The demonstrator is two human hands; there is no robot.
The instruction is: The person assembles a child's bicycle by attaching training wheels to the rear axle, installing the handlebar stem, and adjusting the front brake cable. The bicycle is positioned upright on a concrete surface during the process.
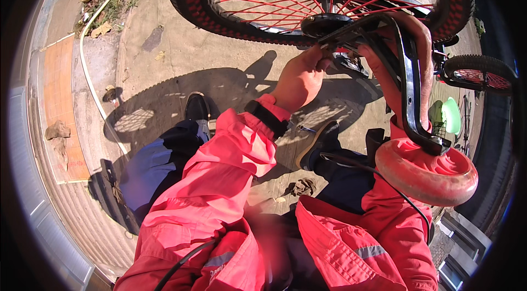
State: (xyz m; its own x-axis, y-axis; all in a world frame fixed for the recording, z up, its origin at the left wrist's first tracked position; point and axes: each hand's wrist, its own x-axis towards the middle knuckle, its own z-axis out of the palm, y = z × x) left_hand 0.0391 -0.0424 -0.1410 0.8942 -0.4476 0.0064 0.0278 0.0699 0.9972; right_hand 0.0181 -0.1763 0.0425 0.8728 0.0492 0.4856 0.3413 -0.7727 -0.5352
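Observation:
A bicycle wheel (189,3) with red spokes and a dark tyre fills the top of the head view. In front of its hub, a bent black bracket (407,85) runs down to a red training wheel (428,173), which hangs over my right forearm. My right hand (421,52) is wrapped round the upper part of this bracket. Beside the bracket's upper end, the fingers of my left hand (300,80) are pinched together near the axle. Whatever lies between those fingertips is hidden.
A second, smaller spoked wheel (480,74) is at the right, above a green basin (451,115). By my shoe lies a small metal tool (306,129). Dry leaves (303,187) lie on the ground. A pale hose (83,63) and an orange-brown board (63,104) are at the left.

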